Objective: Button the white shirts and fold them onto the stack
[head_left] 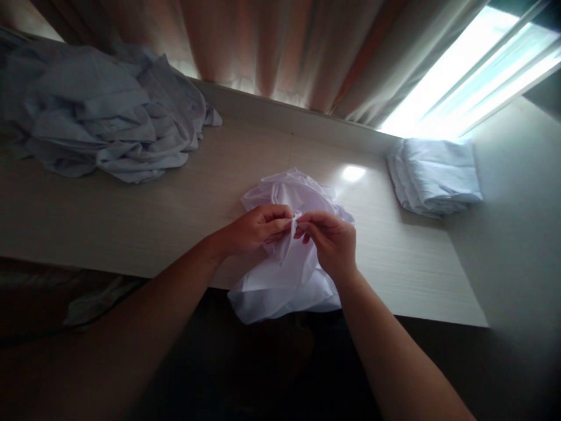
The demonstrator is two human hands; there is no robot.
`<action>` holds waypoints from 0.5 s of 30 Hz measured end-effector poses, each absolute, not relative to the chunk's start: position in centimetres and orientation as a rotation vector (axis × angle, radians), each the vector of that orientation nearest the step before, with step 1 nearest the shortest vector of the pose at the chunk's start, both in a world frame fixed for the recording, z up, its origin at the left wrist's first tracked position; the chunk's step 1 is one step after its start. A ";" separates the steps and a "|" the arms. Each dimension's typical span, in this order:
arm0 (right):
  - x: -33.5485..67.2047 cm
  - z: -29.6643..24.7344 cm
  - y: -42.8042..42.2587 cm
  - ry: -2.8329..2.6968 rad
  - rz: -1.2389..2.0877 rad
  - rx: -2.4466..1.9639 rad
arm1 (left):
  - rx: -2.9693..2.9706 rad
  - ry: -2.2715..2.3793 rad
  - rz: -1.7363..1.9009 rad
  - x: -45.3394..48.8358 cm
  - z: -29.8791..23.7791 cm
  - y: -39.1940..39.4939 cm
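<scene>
The left hand point(263, 227) and right hand point(333, 241) are pinching a fold of white cloth point(302, 266) at the frame's centre. A rumpled heap point(109, 114) is filling the upper left; a folded stack point(440, 175) is resting at right.

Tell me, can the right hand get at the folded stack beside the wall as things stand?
Probably yes, if it lets go: the right hand appears to be pinching the white cloth, but only tabletop shows between it and the folded stack.
</scene>
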State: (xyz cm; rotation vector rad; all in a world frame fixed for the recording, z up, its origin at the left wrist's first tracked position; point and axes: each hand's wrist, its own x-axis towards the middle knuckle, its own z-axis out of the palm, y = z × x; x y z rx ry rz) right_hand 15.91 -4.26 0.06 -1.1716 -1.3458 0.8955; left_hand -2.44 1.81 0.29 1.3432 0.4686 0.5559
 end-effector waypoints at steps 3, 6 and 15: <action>16.0 0.1 -4.4 -1.374 0.869 -1.154 | 1.345 0.457 0.548 -2.5 0.5 1.8; 16.0 0.1 -4.4 -1.381 0.868 -1.150 | 1.328 0.436 0.558 -2.4 0.4 1.7; 16.3 0.2 -4.4 -1.368 0.887 -1.162 | 1.242 0.384 0.581 -2.1 -0.1 1.7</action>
